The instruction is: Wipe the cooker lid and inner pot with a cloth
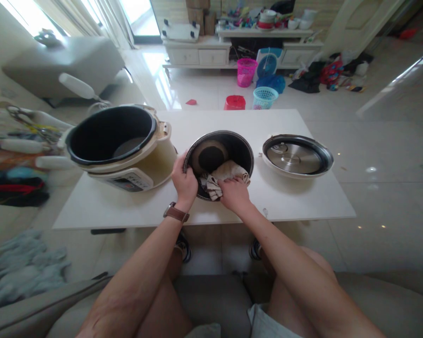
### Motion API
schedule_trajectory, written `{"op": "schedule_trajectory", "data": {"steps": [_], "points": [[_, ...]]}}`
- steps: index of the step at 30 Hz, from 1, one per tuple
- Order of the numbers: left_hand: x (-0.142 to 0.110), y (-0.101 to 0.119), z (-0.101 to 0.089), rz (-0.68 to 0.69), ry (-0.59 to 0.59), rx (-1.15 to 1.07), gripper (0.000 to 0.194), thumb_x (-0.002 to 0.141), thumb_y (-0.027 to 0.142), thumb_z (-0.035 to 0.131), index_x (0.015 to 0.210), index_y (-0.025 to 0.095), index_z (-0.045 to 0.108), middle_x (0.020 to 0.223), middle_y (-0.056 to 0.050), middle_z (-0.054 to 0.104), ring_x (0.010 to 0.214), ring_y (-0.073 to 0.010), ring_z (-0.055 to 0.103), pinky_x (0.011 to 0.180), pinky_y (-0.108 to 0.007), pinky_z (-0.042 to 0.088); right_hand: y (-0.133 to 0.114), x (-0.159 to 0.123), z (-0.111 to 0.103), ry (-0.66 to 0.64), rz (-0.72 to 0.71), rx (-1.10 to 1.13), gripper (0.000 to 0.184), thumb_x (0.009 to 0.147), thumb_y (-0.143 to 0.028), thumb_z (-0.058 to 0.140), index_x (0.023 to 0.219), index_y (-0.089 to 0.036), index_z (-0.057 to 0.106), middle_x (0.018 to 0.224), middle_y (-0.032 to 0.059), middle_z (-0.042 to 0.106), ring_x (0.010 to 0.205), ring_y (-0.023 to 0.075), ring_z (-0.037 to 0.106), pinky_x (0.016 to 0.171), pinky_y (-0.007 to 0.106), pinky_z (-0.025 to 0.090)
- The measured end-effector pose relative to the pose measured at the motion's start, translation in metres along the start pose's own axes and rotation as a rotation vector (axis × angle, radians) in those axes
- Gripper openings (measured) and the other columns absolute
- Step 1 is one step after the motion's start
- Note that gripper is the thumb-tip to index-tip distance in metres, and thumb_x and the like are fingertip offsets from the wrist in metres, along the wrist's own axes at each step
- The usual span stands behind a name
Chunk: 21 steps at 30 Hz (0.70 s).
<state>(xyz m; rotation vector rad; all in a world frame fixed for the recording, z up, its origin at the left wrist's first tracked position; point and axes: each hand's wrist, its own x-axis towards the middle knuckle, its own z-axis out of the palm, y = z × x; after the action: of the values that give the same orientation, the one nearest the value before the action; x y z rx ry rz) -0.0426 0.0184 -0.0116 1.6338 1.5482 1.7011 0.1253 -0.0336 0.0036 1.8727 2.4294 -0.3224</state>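
A dark inner pot (240, 146) stands on the white table (285, 202) in front of me. My left hand (184, 180) is closed on the pot's near left rim, thumb inside. My right hand (234, 194) is closed on a beige and grey cloth (223, 174) and presses it inside the pot against the near wall. A brown watch strap sits on my left wrist.
A cream rice cooker body (127, 155) with its lid open stands to the left of the pot. A steel inner lid (298, 156) lies to the right. Coloured baskets (264, 97) and clutter sit on the floor beyond the table. My knees are under the near edge.
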Motion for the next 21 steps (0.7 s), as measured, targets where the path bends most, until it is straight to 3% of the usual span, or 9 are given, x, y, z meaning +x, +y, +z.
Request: {"op": "schedule_trajectory", "data": {"steps": [5, 8, 13, 17, 21], "points": [[-0.007, 0.004, 0.006, -0.026, 0.023, -0.022, 0.044, 0.086, 0.008, 0.050, 0.122, 0.021, 0.072, 0.126, -0.006, 0.075, 0.125, -0.0217, 0.066, 0.116, -0.037, 0.047, -0.002, 0.000, 0.000, -0.026, 0.034, 0.051, 0.043, 0.089, -0.020, 0.056, 0.130, -0.021, 0.066, 0.116, 0.0149, 0.078, 0.110, 0.0328, 0.072, 0.097, 0.041, 0.048], [-0.012, 0.009, 0.009, -0.049, 0.039, -0.045, 0.044, 0.086, 0.007, 0.050, 0.121, 0.021, 0.072, 0.125, -0.007, 0.075, 0.125, -0.0219, 0.066, 0.116, -0.038, 0.046, -0.001, 0.002, -0.002, -0.022, 0.177, 0.152, 0.052, 0.092, -0.020, 0.049, 0.144, -0.024, 0.056, 0.116, 0.0151, 0.077, 0.104, 0.0342, 0.073, 0.088, 0.040, 0.052], [-0.023, 0.017, 0.017, -0.093, 0.032, -0.069, 0.041, 0.087, 0.008, 0.051, 0.120, 0.022, 0.071, 0.125, -0.007, 0.075, 0.123, -0.0215, 0.065, 0.116, -0.037, 0.046, 0.015, 0.011, -0.008, 0.197, 0.370, 0.271, 0.065, 0.096, -0.013, 0.031, 0.161, -0.019, 0.037, 0.136, 0.0166, 0.071, 0.126, 0.0330, 0.065, 0.096, 0.039, 0.052], [-0.032, 0.018, 0.025, -0.154, 0.034, -0.111, 0.034, 0.091, 0.012, 0.052, 0.119, 0.020, 0.069, 0.123, -0.009, 0.074, 0.119, -0.0214, 0.066, 0.112, -0.037, 0.049, 0.018, 0.018, -0.008, 0.286, 0.330, 0.273, 0.070, 0.097, -0.013, 0.028, 0.167, -0.014, 0.023, 0.150, 0.0186, 0.062, 0.136, 0.0302, 0.058, 0.104, 0.040, 0.050], [-0.037, 0.016, 0.028, -0.182, 0.037, -0.113, 0.031, 0.093, 0.014, 0.052, 0.119, 0.019, 0.068, 0.118, -0.009, 0.074, 0.114, -0.0207, 0.067, 0.108, -0.036, 0.051, 0.003, 0.023, -0.002, 0.179, 0.160, 0.328, 0.067, 0.093, -0.012, 0.039, 0.160, -0.019, 0.039, 0.144, 0.0162, 0.066, 0.131, 0.0294, 0.062, 0.105, 0.040, 0.050]]}}
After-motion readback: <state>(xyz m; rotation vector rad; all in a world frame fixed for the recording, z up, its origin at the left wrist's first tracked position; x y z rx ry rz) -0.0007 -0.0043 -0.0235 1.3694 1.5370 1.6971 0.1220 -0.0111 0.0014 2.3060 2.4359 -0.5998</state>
